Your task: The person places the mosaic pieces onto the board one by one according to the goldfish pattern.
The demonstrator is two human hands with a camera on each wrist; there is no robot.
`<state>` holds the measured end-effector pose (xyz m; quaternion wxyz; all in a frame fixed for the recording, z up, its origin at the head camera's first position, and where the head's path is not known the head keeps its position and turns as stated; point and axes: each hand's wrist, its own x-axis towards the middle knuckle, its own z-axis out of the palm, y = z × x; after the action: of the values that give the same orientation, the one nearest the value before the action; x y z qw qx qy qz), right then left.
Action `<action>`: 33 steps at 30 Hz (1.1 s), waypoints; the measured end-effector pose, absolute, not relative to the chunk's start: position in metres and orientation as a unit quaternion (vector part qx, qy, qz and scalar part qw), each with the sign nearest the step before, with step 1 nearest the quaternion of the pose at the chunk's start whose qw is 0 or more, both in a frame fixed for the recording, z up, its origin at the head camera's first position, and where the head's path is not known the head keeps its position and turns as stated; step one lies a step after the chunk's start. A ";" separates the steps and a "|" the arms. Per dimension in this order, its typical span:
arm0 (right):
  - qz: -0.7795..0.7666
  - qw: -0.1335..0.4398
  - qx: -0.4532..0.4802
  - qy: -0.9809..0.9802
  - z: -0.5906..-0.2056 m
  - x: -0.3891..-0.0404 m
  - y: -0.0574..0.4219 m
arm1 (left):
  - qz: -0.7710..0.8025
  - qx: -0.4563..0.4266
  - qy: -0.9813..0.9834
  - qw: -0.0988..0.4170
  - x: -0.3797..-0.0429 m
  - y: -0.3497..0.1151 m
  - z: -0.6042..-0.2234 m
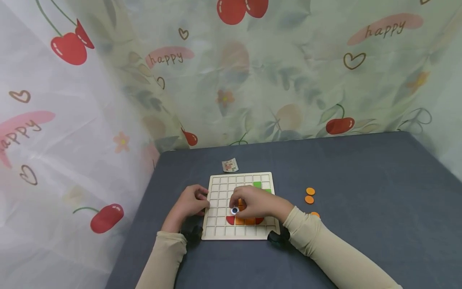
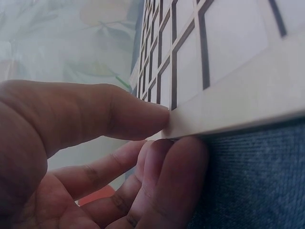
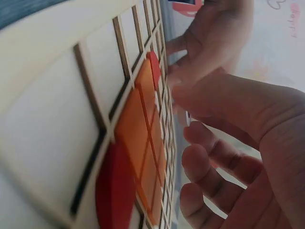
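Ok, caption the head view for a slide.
Right grip pinching a googly eye over a gridded board, left grip at the board's left edge.

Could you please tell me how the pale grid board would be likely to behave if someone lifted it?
The grid board is probably stiff, since its edges look straight. It looks thin, so it is likely fairly light for its size. The orange squares and red pieces sit in its cells, so they might slip out if it tipped steeply.
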<state>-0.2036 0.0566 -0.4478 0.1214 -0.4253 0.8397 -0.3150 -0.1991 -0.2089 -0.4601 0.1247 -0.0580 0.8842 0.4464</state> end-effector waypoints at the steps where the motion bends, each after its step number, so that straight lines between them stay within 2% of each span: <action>1: -0.311 0.122 -0.426 0.841 -0.448 -0.204 0.053 | 0.446 -0.058 0.884 0.125 -0.199 -0.209 -0.460; 24: -0.268 0.119 -0.418 0.860 -0.455 -0.211 0.032 | 0.450 -0.052 0.883 0.124 -0.199 -0.210 -0.459; 33: -0.270 0.109 -0.404 0.867 -0.451 -0.210 0.045 | 0.442 -0.058 0.886 0.125 -0.199 -0.209 -0.458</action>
<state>-0.2100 0.0451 -0.4514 0.1087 -0.4039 0.8672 -0.2701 -0.1992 -0.2086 -0.4584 0.1253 -0.0581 0.8863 0.4421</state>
